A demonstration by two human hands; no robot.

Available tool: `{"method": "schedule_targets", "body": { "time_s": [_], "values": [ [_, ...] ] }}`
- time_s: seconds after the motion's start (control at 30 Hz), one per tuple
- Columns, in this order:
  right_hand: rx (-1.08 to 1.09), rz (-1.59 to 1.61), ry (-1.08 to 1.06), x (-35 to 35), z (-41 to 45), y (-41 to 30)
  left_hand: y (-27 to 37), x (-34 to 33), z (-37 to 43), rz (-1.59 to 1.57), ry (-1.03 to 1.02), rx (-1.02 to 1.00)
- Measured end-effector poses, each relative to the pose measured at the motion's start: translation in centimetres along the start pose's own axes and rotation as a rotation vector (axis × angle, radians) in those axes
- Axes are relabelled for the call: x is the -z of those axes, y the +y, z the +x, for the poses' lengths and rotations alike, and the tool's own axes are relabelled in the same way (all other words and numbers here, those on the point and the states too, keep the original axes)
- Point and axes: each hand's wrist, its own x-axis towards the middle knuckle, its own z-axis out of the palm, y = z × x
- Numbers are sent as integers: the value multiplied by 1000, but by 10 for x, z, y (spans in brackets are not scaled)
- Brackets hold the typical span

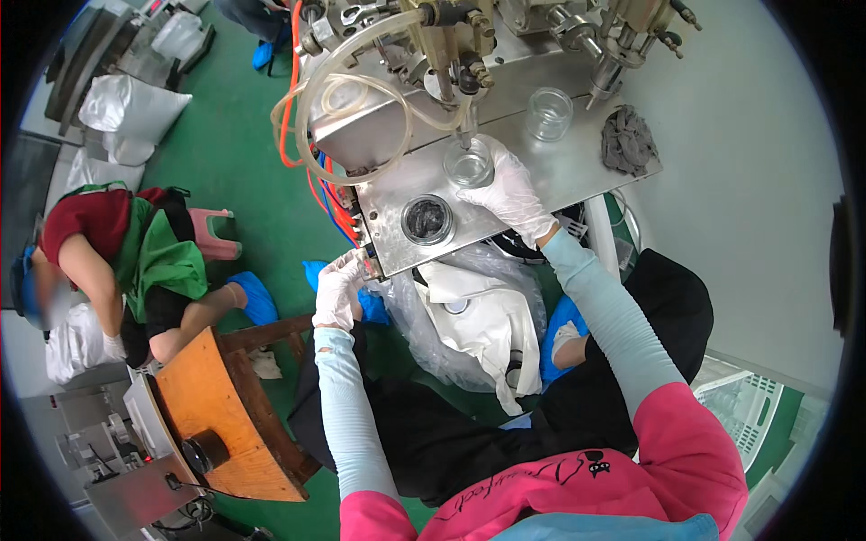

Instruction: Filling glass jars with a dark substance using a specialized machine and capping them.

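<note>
My right hand (507, 186), in a thin white glove, grips a clear glass jar (468, 164) from its right side. The jar stands on the steel plate (399, 253) under a metal nozzle (467, 128) of the filling machine. Left of it and nearer to me is another glass jar holding a dark, glossy substance (427, 220). My left hand (340, 287), also gloved, is at the plate's near left corner, fingers bent at a small fitting (367, 265); whether it grips the fitting is unclear. Another glass jar (549, 113), seemingly empty, stands farther right on the steel surface.
A crumpled grey cloth (628, 140) lies at the right end. Clear hoses (314, 88) loop at the upper left. Below the plate is a plastic bag (399, 318) with white cloth. A wooden stool (216, 406) bearing a dark jar (206, 451) is left; a seated co-worker (128, 257) bends beyond.
</note>
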Motion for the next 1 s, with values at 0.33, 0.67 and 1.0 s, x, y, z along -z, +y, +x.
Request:
{"method": "schedule_targets", "body": {
  "time_s": [0.33, 0.67, 1.0],
  "values": [
    [59, 22, 50, 6, -7, -2, -11, 2, 21, -36, 1, -9],
    [-458, -12, -535, -6, -123, 56, 8, 2, 2, 48, 35, -53],
    [-62, -720, -882, -120, -173, 120, 49, -91, -92, 186, 227, -479]
  ]
}}
